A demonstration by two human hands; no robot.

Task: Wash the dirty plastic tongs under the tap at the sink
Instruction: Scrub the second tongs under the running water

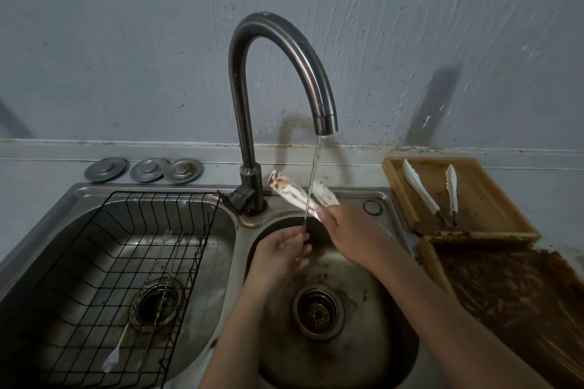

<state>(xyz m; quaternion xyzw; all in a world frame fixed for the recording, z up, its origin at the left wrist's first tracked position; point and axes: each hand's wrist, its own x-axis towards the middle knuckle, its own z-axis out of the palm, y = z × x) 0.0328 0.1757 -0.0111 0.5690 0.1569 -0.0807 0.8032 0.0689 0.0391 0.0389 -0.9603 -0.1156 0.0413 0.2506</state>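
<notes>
White plastic tongs [295, 196] smeared with brown grime point up and to the left, behind the running water stream [311, 186] from the curved metal tap [278, 50]. My right hand [349, 232] is shut on their handle end above the right sink basin [388, 309]. My left hand [281, 249] is cupped just below, fingers apart, with the stream falling on its fingertips. It holds nothing.
Another pair of white tongs [431, 191] lies in a wooden tray [493, 208] right of the sink. In front of it is a brown-smeared tray [521, 294]. The left basin holds a black wire rack [104, 278] with long utensils [139, 297]. Three metal sink plugs [143, 169] lie behind it.
</notes>
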